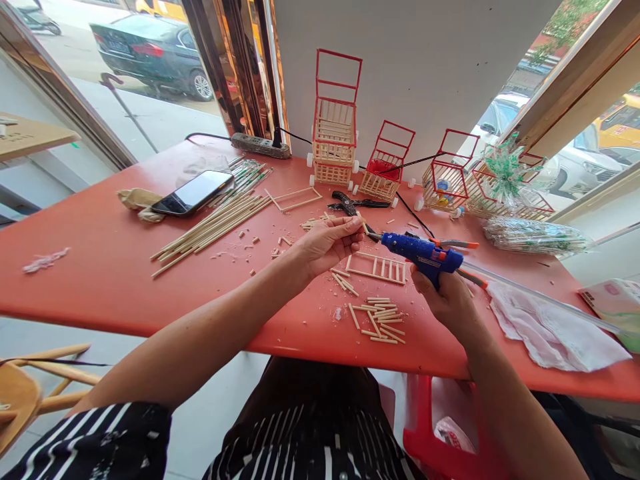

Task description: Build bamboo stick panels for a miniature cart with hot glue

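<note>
Nearest, a pile of short cut sticks (pixel 379 321) lies on the red table (pixel 100 267), close to its front edge between the two forearms. Just past it, the right hand (pixel 447 300) is wrapped tight around the grip of a blue glue gun (pixel 423 253), whose nozzle points left toward the left hand (pixel 325 245). That hand pinches a small wooden stick (pixel 364 224) between thumb and fingertips, its end just beside the nozzle tip. Between and slightly below the hands, a small ladder-like stick frame (pixel 379 267) lies flat on the table. A crumpled white tissue (pixel 545 327) lies to the right of the gun.

Farther back, black cutters (pixel 353 203) lie beyond the left hand, and a bundle of long wooden sticks (pixel 213 227) stretches off to the left, with a smartphone (pixel 193 192) lying behind it. Against the white wall stand several miniature shopping carts (pixel 335 143) of pale sticks with red frames, and a power strip (pixel 260 145) sits at the far table edge.
</note>
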The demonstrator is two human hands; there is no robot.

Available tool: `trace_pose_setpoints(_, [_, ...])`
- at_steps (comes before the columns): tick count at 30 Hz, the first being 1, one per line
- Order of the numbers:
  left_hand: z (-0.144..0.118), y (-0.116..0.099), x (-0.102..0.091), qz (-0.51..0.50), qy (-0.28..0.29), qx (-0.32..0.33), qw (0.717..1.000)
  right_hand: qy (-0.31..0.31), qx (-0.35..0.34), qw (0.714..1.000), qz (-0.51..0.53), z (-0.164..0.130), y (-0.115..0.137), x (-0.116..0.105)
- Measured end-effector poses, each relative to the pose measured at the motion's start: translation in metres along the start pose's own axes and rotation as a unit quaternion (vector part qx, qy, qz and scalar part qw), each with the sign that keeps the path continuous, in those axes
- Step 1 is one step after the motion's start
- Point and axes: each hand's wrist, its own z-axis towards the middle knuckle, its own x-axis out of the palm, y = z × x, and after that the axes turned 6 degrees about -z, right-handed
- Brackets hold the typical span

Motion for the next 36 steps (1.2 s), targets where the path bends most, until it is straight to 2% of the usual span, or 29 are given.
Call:
trace_pose_setpoints(6, [0.001, 0.0, -0.003, 0.009, 0.012, 0.003, 1.0, -0.005, -0.005, 1.0, 0.001, 0.0, -0.002, 0.0])
trace_pose_setpoints(10, [0.003, 0.001, -0.006, 0.033, 0.04, 0.007, 0.999, -0.012, 0.014, 1.0, 0.001, 0.001, -0.006, 0.001])
trace_pose_setpoints(14, [0.005, 0.001, -0.01, 0.068, 0.071, 0.014, 0.995, -0.076, 0.035, 0.996, -0.029, 0.003, -0.015, 0.0])
trace_pose_setpoints(18, [0.004, 0.001, -0.011, 0.121, 0.078, 0.033, 0.989, -0.147, -0.003, 0.984, -0.096, 0.004, -0.021, -0.011])
trace_pose_setpoints(20, [0.002, 0.001, -0.01, 0.137, 0.076, 0.039, 0.987, -0.144, -0.028, 0.981, -0.123, 0.004, -0.024, -0.021])
trace_pose_setpoints(22, [0.0, 0.001, -0.008, 0.145, 0.073, 0.041, 0.986, -0.113, -0.023, 0.981, -0.156, 0.003, -0.03, -0.033])
trace_pose_setpoints(25, [-0.002, 0.001, -0.006, 0.151, 0.068, 0.044, 0.985, -0.075, 0.035, 0.975, -0.207, 0.002, -0.051, -0.053])
trace_pose_setpoints(27, [-0.004, 0.001, -0.004, 0.151, 0.065, 0.044, 0.985, -0.081, 0.084, 0.964, -0.24, 0.002, -0.072, -0.064])
trace_pose_setpoints(30, [-0.004, 0.001, -0.003, 0.153, 0.066, 0.039, 0.985, -0.053, 0.131, 0.951, -0.275, 0.0, -0.107, -0.074])
trace_pose_setpoints(33, [-0.003, 0.002, -0.004, 0.156, 0.064, 0.038, 0.985, -0.024, 0.143, 0.954, -0.264, 0.0, -0.135, -0.076])
trace_pose_setpoints(36, [-0.002, 0.002, -0.005, 0.166, 0.065, 0.038, 0.983, -0.011, 0.138, 0.957, -0.254, 0.003, -0.15, -0.071])
